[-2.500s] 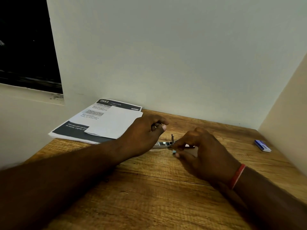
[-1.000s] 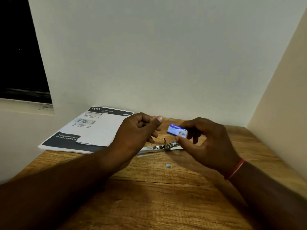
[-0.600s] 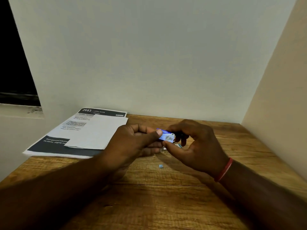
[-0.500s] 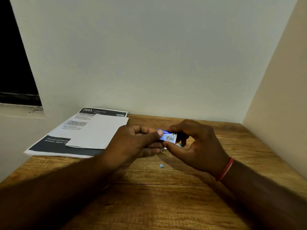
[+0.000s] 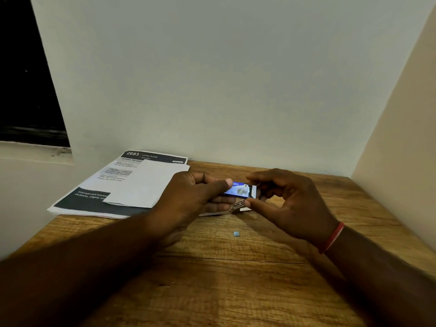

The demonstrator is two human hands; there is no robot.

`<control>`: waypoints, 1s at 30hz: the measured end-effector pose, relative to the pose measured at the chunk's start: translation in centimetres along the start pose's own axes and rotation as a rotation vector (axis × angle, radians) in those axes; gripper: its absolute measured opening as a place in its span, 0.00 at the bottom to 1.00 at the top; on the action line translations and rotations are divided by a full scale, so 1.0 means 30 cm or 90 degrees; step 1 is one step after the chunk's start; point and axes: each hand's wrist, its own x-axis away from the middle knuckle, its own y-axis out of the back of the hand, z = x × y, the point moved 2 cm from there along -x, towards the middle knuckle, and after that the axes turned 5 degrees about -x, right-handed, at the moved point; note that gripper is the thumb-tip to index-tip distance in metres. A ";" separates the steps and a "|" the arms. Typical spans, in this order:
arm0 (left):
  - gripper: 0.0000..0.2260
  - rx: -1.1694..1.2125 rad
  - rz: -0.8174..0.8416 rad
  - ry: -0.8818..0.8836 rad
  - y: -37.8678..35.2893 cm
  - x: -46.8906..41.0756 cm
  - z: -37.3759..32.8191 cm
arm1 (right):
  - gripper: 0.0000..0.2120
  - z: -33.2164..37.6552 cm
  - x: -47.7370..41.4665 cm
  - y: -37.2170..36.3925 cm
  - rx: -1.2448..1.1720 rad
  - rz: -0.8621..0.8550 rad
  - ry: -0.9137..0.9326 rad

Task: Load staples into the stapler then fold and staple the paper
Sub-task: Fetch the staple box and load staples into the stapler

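A small blue and white staple box is held above the wooden table between both hands. My left hand pinches its left end with thumb on top. My right hand grips its right end with thumb and fingers. The metal stapler lies opened out on the table just below the box, mostly hidden by my fingers. A blank white sheet lies on a printed paper at the back left.
A tiny blue-grey bit lies on the wooden table in front of my hands. A white wall closes the back, a beige wall the right. A dark window opening sits at the upper left.
My right hand fetched the staple box from the table's right side and brought it over the stapler. My left hand came off the stapler and took the box's left end.
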 end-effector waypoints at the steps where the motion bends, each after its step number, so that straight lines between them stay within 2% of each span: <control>1: 0.12 -0.015 -0.005 -0.006 0.001 -0.002 -0.001 | 0.22 -0.006 -0.001 0.001 -0.018 0.001 -0.019; 3: 0.11 -0.063 -0.028 -0.045 0.004 0.000 -0.007 | 0.21 -0.017 -0.001 0.000 -0.055 0.001 -0.058; 6: 0.20 -0.317 -0.099 -0.241 0.036 0.000 -0.037 | 0.20 -0.018 -0.003 -0.003 -0.106 0.002 -0.102; 9: 0.27 -0.518 -0.020 -0.388 0.062 0.000 -0.071 | 0.19 -0.006 -0.006 -0.003 -0.143 0.010 -0.110; 12: 0.20 -0.649 0.083 -0.436 0.069 0.002 -0.079 | 0.20 0.011 0.001 -0.005 -0.136 0.052 -0.109; 15: 0.13 -0.680 0.194 -0.407 0.074 0.009 -0.087 | 0.19 0.031 0.001 -0.007 -0.109 0.123 -0.104; 18: 0.13 -0.689 0.303 -0.314 0.086 0.022 -0.099 | 0.16 0.054 0.001 -0.004 -0.098 0.259 -0.113; 21: 0.14 -0.726 0.387 -0.216 0.075 0.039 -0.093 | 0.16 0.073 0.015 -0.013 -0.121 0.367 -0.155; 30: 0.16 -0.803 0.452 -0.092 0.057 0.067 -0.112 | 0.20 0.106 0.029 -0.026 -0.103 0.477 -0.205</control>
